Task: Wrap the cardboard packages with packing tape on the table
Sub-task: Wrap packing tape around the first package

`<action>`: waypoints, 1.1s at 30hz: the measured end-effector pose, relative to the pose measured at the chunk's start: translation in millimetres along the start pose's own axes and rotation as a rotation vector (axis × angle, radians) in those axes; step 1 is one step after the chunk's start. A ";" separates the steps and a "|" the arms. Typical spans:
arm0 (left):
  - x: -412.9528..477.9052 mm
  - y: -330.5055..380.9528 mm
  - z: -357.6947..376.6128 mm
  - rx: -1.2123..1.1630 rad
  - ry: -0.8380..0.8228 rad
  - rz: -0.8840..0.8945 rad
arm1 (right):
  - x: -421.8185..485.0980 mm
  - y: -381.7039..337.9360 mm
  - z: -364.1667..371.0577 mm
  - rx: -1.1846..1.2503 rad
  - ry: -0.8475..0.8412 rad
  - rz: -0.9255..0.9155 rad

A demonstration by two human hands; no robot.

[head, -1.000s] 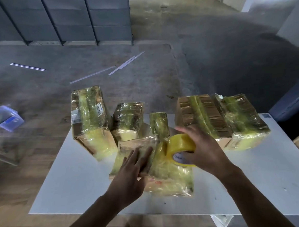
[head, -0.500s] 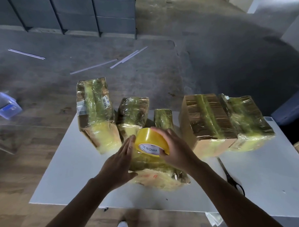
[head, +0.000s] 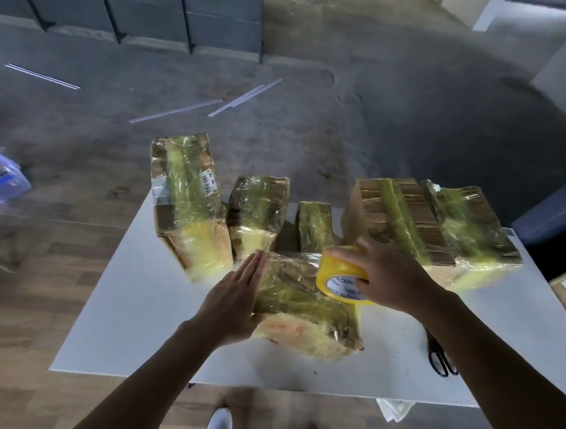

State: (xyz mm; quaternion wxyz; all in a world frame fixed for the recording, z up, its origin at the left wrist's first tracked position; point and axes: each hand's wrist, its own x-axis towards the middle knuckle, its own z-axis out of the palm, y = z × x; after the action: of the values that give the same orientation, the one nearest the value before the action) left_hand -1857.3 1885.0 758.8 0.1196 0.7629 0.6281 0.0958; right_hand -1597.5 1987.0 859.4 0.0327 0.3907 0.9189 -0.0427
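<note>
Table point(head: 133, 318): one white top is filling the lower half of the frame.
Cardboard packages point(head: 187, 205) point(head: 257, 212) point(head: 314, 226) point(head: 395, 219) point(head: 470, 229) point(head: 305, 310): six are lying on the table, five lining up across the middle of the frame and one sitting in front of them at centre.
Tape roll point(head: 337, 273): one yellow roll is showing just right of centre.
Scissors point(head: 438, 358): one pair is lying at lower right.
Hands: two are showing, the left hand point(head: 233, 300) left of centre and the right hand point(head: 391, 274) right of centre.
White strips point(head: 42, 76) point(head: 175, 111) point(head: 245, 97): at least three are lying on the floor across the upper left.
Blue container point(head: 1, 176): one is sitting at the left edge.
Shoe point(head: 219, 424): one is showing at the bottom edge.
</note>
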 end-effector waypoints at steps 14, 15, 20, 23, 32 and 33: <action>24.2 28.6 12.4 0.319 -0.063 -0.015 | -15.4 17.0 30.1 0.457 0.148 0.065; 24.1 26.7 13.7 0.299 -0.060 -0.017 | -16.9 19.6 24.3 0.388 0.152 0.064; 23.8 26.6 15.6 0.273 -0.048 -0.025 | -39.5 42.4 11.3 0.077 0.099 0.065; 25.5 26.2 16.4 0.269 -0.050 -0.012 | -48.7 48.9 14.1 0.022 0.052 0.063; 31.1 32.5 13.8 0.308 -0.092 0.008 | -48.9 48.6 20.3 0.055 0.015 0.069; 31.3 32.4 14.7 0.308 -0.097 0.005 | -51.2 50.1 19.7 0.060 0.013 0.072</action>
State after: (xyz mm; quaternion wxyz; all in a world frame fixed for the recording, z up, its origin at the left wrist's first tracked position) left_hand -1816.6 1908.9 754.4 0.0312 0.7775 0.6270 -0.0381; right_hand -1525.4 1982.9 842.0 0.0166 0.4247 0.9028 -0.0663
